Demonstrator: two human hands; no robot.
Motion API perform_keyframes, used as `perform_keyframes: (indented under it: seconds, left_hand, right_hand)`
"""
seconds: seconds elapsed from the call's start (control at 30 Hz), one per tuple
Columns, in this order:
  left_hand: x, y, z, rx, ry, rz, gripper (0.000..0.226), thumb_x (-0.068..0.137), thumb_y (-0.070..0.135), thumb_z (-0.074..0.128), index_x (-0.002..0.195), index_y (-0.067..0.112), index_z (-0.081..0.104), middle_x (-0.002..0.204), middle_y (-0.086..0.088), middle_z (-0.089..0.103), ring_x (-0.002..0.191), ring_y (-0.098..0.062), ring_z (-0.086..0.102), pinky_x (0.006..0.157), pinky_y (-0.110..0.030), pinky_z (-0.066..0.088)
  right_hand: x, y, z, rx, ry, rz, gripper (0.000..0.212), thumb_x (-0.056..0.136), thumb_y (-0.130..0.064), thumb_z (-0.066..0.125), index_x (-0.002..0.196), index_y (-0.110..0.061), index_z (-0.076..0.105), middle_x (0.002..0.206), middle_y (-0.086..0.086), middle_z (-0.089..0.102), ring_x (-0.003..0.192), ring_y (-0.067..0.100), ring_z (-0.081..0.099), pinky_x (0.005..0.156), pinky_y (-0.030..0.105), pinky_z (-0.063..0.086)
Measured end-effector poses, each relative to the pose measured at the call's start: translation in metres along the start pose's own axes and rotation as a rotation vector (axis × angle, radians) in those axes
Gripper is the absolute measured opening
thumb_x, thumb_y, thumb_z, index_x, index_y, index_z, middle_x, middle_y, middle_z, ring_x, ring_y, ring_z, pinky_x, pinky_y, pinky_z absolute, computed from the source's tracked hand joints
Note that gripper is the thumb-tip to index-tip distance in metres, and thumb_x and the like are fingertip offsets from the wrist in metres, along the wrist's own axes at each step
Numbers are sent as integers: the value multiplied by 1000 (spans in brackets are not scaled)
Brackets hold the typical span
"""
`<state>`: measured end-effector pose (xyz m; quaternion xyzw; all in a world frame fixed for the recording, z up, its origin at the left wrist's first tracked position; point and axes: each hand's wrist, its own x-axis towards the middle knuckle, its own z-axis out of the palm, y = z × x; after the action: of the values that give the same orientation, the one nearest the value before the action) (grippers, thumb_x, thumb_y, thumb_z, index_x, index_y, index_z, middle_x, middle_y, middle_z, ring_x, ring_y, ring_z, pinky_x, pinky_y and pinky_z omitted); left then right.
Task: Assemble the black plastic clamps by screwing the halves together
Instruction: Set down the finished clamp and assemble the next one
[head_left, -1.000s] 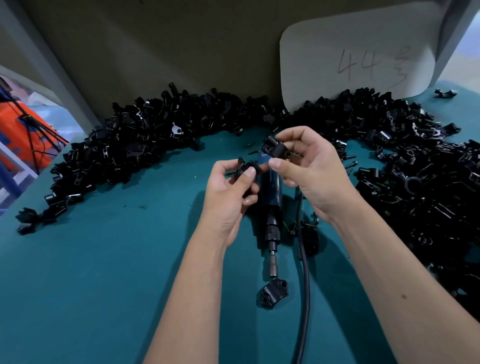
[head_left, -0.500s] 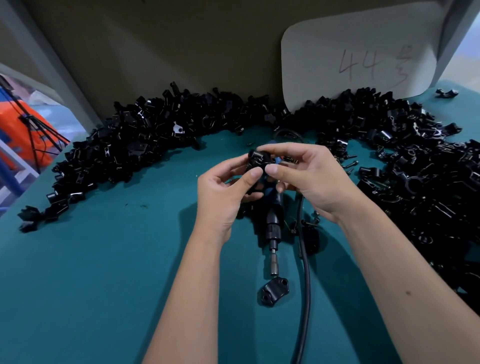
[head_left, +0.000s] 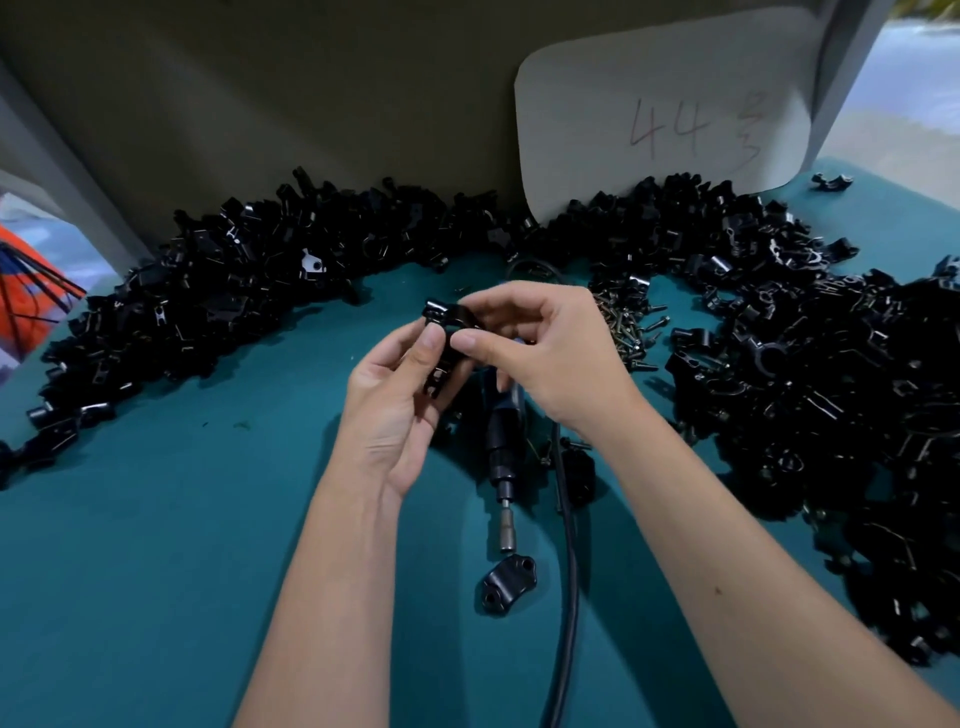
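At frame centre, above the teal surface (head_left: 156, 571), the left hand (head_left: 400, 410) and right hand (head_left: 545, 358) pinch black clamp halves (head_left: 447, 338) together, long axis near vertical. A screwdriver (head_left: 501, 457) lies below, tip toward a loose half (head_left: 506, 579) at lower centre.

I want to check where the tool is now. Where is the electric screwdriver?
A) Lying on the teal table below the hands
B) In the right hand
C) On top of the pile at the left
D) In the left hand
A: the electric screwdriver lies on the teal table, while both the left hand and right hand hold the clamp halves.
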<state>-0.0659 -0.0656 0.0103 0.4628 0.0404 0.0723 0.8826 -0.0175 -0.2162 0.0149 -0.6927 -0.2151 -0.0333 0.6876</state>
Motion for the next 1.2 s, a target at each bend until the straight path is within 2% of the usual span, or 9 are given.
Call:
perform_keyframes:
  seconds: [0.1, 0.17, 0.23, 0.33, 0.47, 0.63, 0.83, 1.0, 1.2]
  left_hand:
    - [0, -1, 1, 9, 8, 8, 11, 79, 13, 73, 84, 17, 81, 94, -4, 80, 87, -14, 77, 74, -23, 60]
    - [0, -2, 3, 28, 11, 22, 12, 79, 11, 73, 85, 17, 81, 95, -6, 80, 88, -16, 77, 74, -24, 60]
    - [0, -3, 4, 25, 42, 19, 11, 77, 13, 75, 83, 18, 83, 96, -7, 79, 86, -19, 76, 73, -24, 61]
    - [0, -1, 6, -4, 82, -9, 8, 75, 15, 77, 78, 20, 83, 93, -7, 79, 82, -21, 76, 69, -23, 60]
    - [-1, -1, 8, -28, 85, -33, 6, 76, 14, 79, 78, 18, 82, 91, -7, 78, 79, -20, 74, 67, -23, 60]
    - [-1, -1, 9, -28, 86, -40, 5, 75, 13, 79, 77, 17, 82, 91, -8, 78, 79, -20, 74, 67, -23, 60]
    - [-1, -3, 8, 16, 55, -17, 7, 75, 15, 78, 76, 21, 82, 91, -5, 78, 82, -19, 74, 68, -23, 60]
    - [0, -8, 9, 82, 14, 42, 15, 74, 14, 79, 89, 13, 76, 96, -8, 77, 82, -21, 74, 71, -26, 61]
    - [3, -17, 10, 261, -54, 144, 13, 81, 12, 82, 92, 16, 79, 98, -10, 75, 89, -26, 74, 76, -33, 61]
  right_hand:
    - [0, -2, -4, -12, -13, 37, 26, 83, -16, 87, 108, -14, 78, 90, 5, 79, 68, 38, 72, 54, 38, 57]
    - [-1, -4, -9, -89, -16, 20, 22, 87, -20, 84, 107, -17, 79, 91, -1, 79, 66, 21, 72, 56, 37, 59]
    - [0, -3, -21, -339, 66, -51, 18, 94, -21, 76, 111, -19, 78, 96, -9, 77, 77, 5, 70, 70, 30, 60]
    - [1, 0, -49, -1016, 146, 2, 42, 96, -1, 63, 134, -20, 68, 126, 0, 69, 118, 23, 56, 102, 38, 50]
    - [-5, 1, -59, -1285, 77, 259, 58, 83, 18, 56, 134, -9, 65, 136, 12, 57, 124, 36, 48, 101, 43, 49]
    - [0, 0, -62, -1093, 249, 332, 27, 83, 14, 70, 106, 0, 77, 112, 19, 71, 98, 37, 70, 81, 41, 62]
    - [-2, -10, -66, -699, 342, 181, 7, 86, -25, 85, 82, -21, 82, 69, -7, 70, 63, 11, 64, 62, 26, 55]
    - [0, -10, -62, -402, 329, 153, 8, 94, -20, 76, 91, -24, 82, 67, -4, 68, 55, 2, 51, 63, 24, 48]
    - [1, -19, -22, 113, 216, 73, 9, 85, -7, 83, 87, -11, 76, 76, 7, 77, 62, 11, 67, 57, 23, 54]
